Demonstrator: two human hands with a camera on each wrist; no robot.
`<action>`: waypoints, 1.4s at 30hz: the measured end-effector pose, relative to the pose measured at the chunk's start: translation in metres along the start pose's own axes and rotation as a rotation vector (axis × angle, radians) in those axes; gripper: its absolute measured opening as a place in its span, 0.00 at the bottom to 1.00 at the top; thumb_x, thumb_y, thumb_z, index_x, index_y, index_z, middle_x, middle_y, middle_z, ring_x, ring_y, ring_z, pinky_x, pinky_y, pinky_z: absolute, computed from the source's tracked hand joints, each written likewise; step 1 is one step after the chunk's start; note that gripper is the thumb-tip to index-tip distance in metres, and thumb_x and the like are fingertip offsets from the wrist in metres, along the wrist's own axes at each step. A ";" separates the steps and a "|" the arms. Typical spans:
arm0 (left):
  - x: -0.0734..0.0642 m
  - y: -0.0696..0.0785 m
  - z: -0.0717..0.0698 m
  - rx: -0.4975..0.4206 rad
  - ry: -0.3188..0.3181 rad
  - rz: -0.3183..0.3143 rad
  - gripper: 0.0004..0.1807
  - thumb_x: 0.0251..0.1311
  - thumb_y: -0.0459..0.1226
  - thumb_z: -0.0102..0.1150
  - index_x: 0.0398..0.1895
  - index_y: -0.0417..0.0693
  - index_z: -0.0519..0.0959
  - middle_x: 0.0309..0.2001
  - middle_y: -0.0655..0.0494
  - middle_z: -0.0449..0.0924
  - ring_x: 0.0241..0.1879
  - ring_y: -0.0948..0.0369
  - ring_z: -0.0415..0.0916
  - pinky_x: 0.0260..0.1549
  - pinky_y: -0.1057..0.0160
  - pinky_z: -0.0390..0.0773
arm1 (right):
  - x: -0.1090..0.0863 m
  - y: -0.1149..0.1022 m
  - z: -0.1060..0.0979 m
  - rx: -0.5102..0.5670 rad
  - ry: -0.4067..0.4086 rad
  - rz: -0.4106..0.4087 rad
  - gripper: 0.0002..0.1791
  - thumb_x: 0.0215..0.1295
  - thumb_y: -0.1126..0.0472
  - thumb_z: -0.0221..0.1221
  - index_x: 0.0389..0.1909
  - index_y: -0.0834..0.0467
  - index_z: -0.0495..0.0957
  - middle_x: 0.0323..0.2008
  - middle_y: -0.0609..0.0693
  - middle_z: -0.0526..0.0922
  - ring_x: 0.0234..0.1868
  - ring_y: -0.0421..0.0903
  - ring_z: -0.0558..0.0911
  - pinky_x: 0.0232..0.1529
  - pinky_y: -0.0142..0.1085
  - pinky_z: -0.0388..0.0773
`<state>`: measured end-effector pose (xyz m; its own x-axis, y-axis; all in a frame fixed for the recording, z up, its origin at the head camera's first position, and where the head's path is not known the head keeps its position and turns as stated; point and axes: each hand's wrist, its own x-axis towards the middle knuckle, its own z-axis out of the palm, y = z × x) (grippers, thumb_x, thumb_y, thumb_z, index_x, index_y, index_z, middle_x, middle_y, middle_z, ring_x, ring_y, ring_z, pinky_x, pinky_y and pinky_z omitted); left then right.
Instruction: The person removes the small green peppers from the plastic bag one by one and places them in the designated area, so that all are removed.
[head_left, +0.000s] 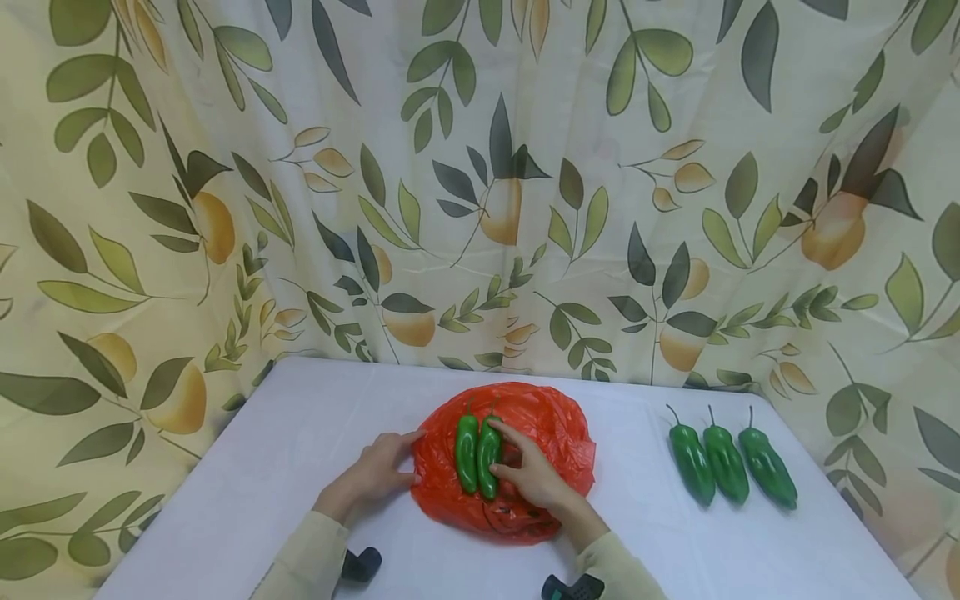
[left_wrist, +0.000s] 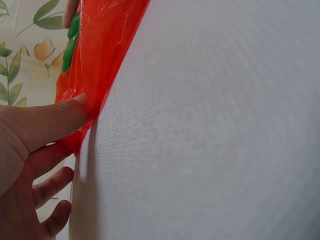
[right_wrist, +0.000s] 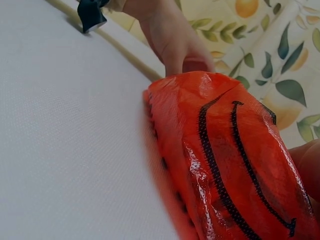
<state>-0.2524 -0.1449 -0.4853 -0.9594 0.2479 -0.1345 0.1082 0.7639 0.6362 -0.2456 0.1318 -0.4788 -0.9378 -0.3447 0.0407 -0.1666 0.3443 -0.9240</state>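
A crumpled red plastic bag [head_left: 536, 408] lies puffed up on the white table, with dark markings on its near side [right_wrist: 225, 165]. Two slim green chili peppers lie side by side on top, a left chili pepper [head_left: 467, 454] and a right chili pepper [head_left: 489, 458], stems pointing away. My right hand [head_left: 532, 471] holds the right chili pepper, index finger near its stem end and thumb lower down. At the bag's left edge, my left hand [head_left: 375, 467] touches the plastic with thumb and index finger apart; its other fingers are spread in the left wrist view.
Three larger green peppers [head_left: 723, 462] lie in a row on the right of the white table [head_left: 630, 533]. A leaf-and-fruit patterned curtain [head_left: 480, 275] hangs behind the table and along its sides. Dark devices [head_left: 362, 565] sit at both wrists.
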 end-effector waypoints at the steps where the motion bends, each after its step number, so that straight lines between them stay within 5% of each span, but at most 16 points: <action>1: 0.000 0.000 0.000 0.001 0.000 0.004 0.41 0.51 0.45 0.70 0.70 0.68 0.64 0.64 0.56 0.70 0.65 0.52 0.64 0.59 0.36 0.71 | 0.000 0.000 0.000 -0.003 0.001 0.003 0.36 0.64 0.66 0.59 0.71 0.46 0.61 0.66 0.56 0.70 0.64 0.56 0.70 0.64 0.58 0.70; 9: 0.000 0.001 -0.001 0.015 0.007 0.012 0.40 0.52 0.45 0.69 0.70 0.65 0.65 0.64 0.56 0.71 0.65 0.52 0.64 0.59 0.35 0.70 | 0.000 0.001 0.000 -0.025 0.002 -0.014 0.35 0.64 0.69 0.58 0.71 0.49 0.62 0.68 0.56 0.69 0.67 0.57 0.68 0.68 0.59 0.66; 17: 0.000 0.001 -0.001 0.020 0.007 0.015 0.41 0.51 0.45 0.70 0.71 0.64 0.65 0.65 0.56 0.70 0.66 0.52 0.63 0.59 0.36 0.71 | 0.001 0.002 -0.003 -0.016 -0.022 -0.012 0.34 0.65 0.67 0.57 0.72 0.52 0.62 0.64 0.60 0.71 0.53 0.55 0.78 0.47 0.39 0.82; 26: 0.000 0.001 0.000 0.018 0.007 0.030 0.41 0.52 0.44 0.70 0.70 0.63 0.65 0.64 0.55 0.71 0.66 0.51 0.63 0.61 0.34 0.67 | 0.000 0.001 -0.005 -0.001 -0.028 -0.018 0.34 0.65 0.65 0.58 0.72 0.54 0.61 0.66 0.61 0.69 0.53 0.55 0.79 0.45 0.34 0.81; 42: 0.001 0.004 -0.001 0.008 -0.001 0.016 0.41 0.51 0.44 0.70 0.71 0.64 0.64 0.65 0.55 0.70 0.66 0.51 0.63 0.61 0.35 0.69 | -0.008 -0.012 -0.017 -0.022 0.067 0.060 0.28 0.67 0.58 0.58 0.68 0.47 0.66 0.65 0.60 0.70 0.61 0.59 0.76 0.57 0.54 0.79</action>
<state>-0.2533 -0.1417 -0.4825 -0.9573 0.2606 -0.1252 0.1255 0.7647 0.6320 -0.2411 0.1456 -0.4613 -0.9644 -0.2641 0.0113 -0.1152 0.3816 -0.9171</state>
